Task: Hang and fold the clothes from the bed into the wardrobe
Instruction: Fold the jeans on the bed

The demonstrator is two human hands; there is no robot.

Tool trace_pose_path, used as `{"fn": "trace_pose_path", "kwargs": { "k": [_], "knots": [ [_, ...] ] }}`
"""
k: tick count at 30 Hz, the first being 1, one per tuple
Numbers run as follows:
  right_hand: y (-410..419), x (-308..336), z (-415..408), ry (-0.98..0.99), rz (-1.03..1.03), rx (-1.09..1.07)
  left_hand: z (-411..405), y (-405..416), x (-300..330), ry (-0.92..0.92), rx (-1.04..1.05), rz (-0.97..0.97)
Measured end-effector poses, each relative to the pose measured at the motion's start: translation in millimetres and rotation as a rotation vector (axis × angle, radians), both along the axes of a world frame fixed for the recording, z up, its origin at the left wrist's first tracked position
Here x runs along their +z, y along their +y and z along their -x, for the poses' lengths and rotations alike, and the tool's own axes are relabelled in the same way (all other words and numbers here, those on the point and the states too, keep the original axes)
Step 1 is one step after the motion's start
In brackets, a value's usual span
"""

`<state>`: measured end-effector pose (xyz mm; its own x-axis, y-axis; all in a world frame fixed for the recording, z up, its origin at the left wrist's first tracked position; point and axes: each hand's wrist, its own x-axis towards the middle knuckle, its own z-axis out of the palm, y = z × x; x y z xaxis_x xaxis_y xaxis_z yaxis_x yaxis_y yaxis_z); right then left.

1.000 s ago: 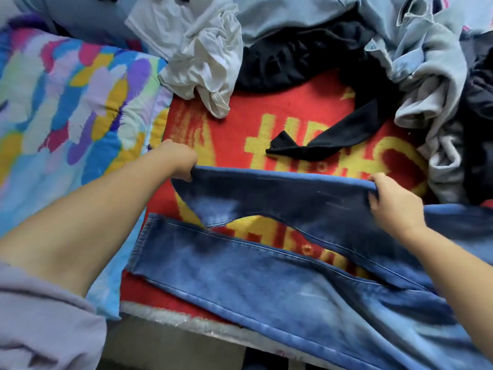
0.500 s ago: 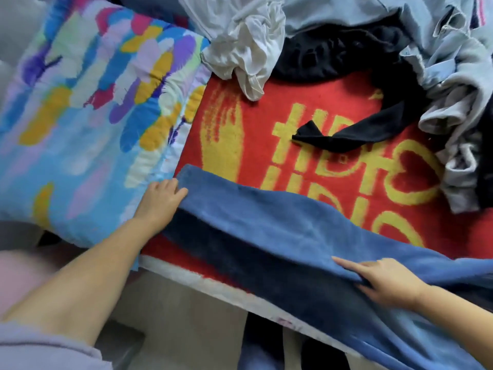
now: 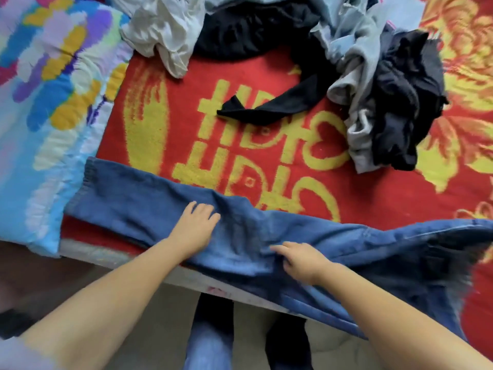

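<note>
- Along the near edge of the bed [image 3: 80, 252], a pair of blue jeans [image 3: 138, 206] lies stretched from left to right, the two legs stacked one on the other, hems toward the left beside a multicoloured quilt [image 3: 48, 108].
- Left hand [image 3: 196, 225] rests flat on the jeans around mid-leg, fingers straight and slightly spread, pressing the denim down; it grips nothing.
- Right hand [image 3: 301, 260] lies on the jeans just to the right of the left one, fingers extended toward the left and lightly bent, touching the cloth without pinching it.
- Denim bunches into soft wrinkles between the two hands; the waist end trails off to the right and droops over the bed edge.
- Under the jeans spreads a red blanket [image 3: 266, 76] with yellow lettering and flowers.
- Farther back on the blanket sit a crumpled white garment [image 3: 162, 30], a black garment [image 3: 250, 25] with a strip reaching forward, and a heap of grey and dark clothes [image 3: 378, 84], all apart from the jeans.
- Compared with half a second ago, the left hand has moved from the hem end to the mid-leg, nearer the right hand.
- One second ago each hand pinched the upper leg, and the legs lay apart; now they lie together.
</note>
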<state>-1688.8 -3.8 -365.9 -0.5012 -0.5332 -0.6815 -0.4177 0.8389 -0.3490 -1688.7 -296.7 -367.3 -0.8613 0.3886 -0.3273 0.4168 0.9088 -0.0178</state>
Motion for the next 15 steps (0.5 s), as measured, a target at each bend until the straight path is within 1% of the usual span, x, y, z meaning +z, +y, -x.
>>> {"fn": "trace_pose_path", "kwargs": {
  "k": [1,3,5,6,7,8,10,11,13,15],
  "knots": [
    [30.5,7.3,5.8,0.071,-0.009,-0.027,-0.8,38.5,5.2,0.027,-0.091,-0.103],
    [100.7,22.6,16.4,0.209,-0.05,-0.085,-11.5,114.4,10.1,0.014,-0.207,-0.262],
    [174.3,36.8,22.9,0.369,-0.118,-0.14,-26.5,182.6,7.1,-0.063,-0.23,-0.317],
    [209.6,43.5,25.6,0.435,-0.181,-0.152,-32.3,213.5,3.1,-0.137,-0.194,-0.286],
    [241.3,48.7,30.3,0.479,-0.258,-0.159,-35.5,240.4,-0.3,-0.218,-0.132,-0.216],
    [269.4,51.3,36.6,0.503,-0.34,-0.172,-35.1,263.4,-2.7,-0.247,-0.052,-0.146],
    [308.5,50.2,56.9,0.546,-0.444,-0.184,-24.6,296.4,-8.0,-0.191,0.133,-0.101],
    [318.4,48.9,68.0,0.573,-0.458,-0.184,-17.4,307.1,-8.7,-0.161,0.202,-0.118],
    [325.4,52.1,87.4,0.616,-0.453,-0.18,-4.8,315.2,-4.1,-0.153,0.268,-0.215],
    [322.9,63.2,96.8,0.602,-0.417,-0.167,-2.0,309.7,5.0,-0.123,0.249,-0.303]
  ]
}}
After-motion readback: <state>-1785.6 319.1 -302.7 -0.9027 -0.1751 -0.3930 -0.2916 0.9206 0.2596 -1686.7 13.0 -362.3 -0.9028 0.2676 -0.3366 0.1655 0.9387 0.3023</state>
